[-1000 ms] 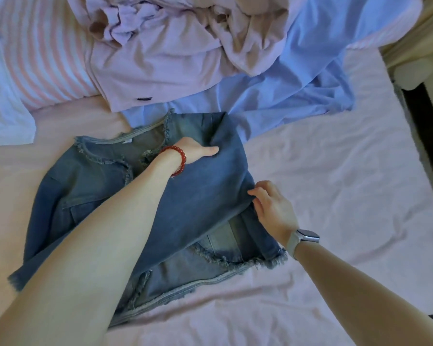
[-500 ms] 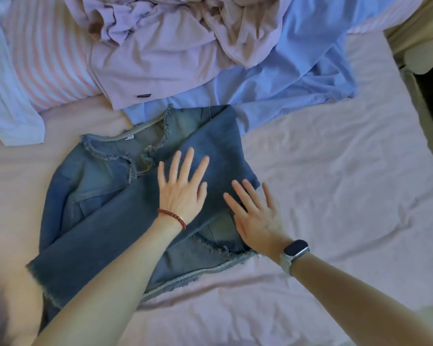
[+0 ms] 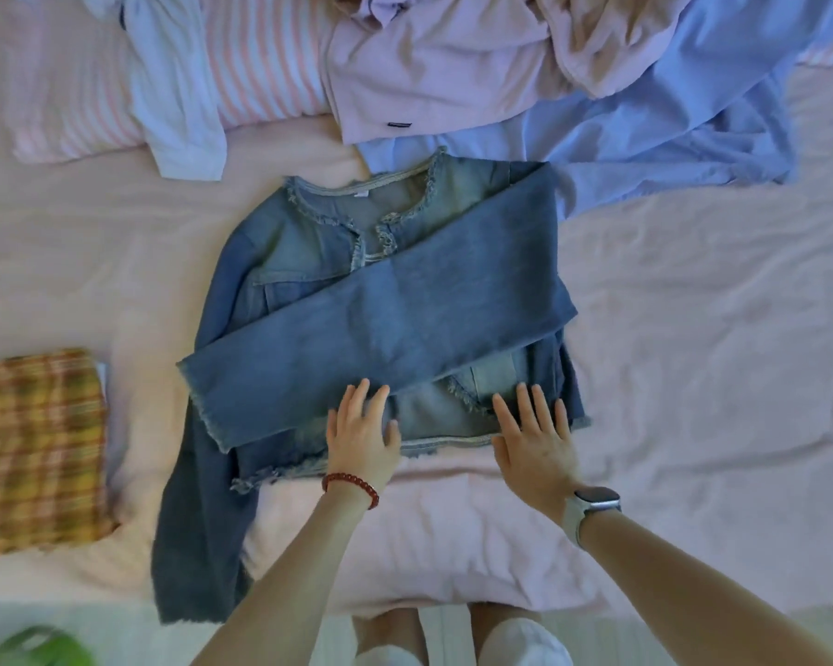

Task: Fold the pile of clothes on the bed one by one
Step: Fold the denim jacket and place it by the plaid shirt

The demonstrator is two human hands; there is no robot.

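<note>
1. Soft, even daylight with a cool pinkish cast; shadows are faint.
2. The plaid cloth (image 3: 34, 449) at the left edge is smeared by motion blur.
3. Wide-angle distortion stretches the corners; the centre stays fairly sharp.

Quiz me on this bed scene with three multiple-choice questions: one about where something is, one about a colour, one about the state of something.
1. Where does the plaid cloth lie relative to the denim jacket?
A. on top of it
B. to its left
C. to its right

2. What colour is the bracelet on the left wrist?
A. red
B. green
C. white

3. How does the jacket's right sleeve lie?
A. hanging off the bed
B. rolled into a ball
C. folded across the front

Answers:
1. B: the plaid cloth sits at the picture's left edge, apart from the jacket.
2. A: red beads circle the wrist behind the left hand.
3. C: the sleeve crosses the jacket's front diagonally, while both the left hand and the right hand rest flat at the hem.
</note>
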